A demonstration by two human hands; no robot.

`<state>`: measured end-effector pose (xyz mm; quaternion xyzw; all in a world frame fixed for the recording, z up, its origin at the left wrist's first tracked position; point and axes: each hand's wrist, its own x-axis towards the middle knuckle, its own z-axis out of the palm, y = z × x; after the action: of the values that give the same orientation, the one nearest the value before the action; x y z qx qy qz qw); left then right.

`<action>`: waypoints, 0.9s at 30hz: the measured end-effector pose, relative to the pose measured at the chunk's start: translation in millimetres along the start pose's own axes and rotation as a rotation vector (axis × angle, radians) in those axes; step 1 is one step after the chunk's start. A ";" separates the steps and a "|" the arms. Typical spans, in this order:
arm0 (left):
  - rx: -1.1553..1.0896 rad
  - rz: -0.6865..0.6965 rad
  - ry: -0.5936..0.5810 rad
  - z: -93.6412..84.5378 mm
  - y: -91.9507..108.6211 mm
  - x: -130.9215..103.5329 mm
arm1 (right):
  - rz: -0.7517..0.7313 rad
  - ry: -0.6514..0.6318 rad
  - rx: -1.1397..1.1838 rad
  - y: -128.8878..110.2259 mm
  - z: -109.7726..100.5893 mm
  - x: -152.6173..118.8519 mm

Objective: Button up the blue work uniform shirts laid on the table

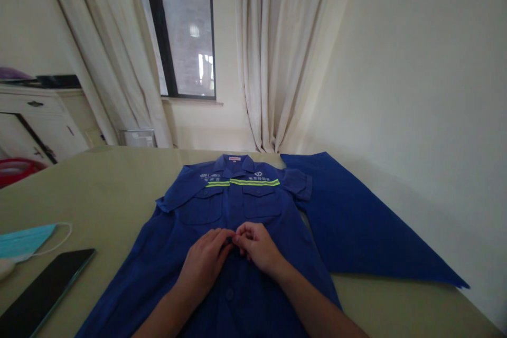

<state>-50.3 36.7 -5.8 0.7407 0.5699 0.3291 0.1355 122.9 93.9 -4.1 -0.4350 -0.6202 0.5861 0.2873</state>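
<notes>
A blue short-sleeved work shirt [261,206] lies face up on the table, collar away from me, with a yellow-green reflective stripe across its chest. At the front placket below the pockets, my left hand [206,256] pinches the shirt's fabric between thumb and fingers. My right hand [256,245] meets it there, its thumb and forefinger closed on the same spot of the placket. A small dark bit, perhaps a button, shows between the fingertips; most of it is hidden. Lower on the placket a button [229,294] is visible.
Folded blue cloth [356,222] lies right of the shirt, beside the wall. On the left are a black phone [45,290] and a light-blue face mask [27,240] on the pale green table [119,179]. Curtains [273,53] and a window stand behind.
</notes>
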 end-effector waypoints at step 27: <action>0.522 -0.052 -0.143 -3.0 27.3 -63.4 | -0.075 0.285 -1.087 -45.3 26.6 -56.2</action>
<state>-40.1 -31.6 -9.0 0.7569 0.6433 0.1144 -0.0119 116.4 35.0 44.9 -0.5731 -0.8030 0.1071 0.1232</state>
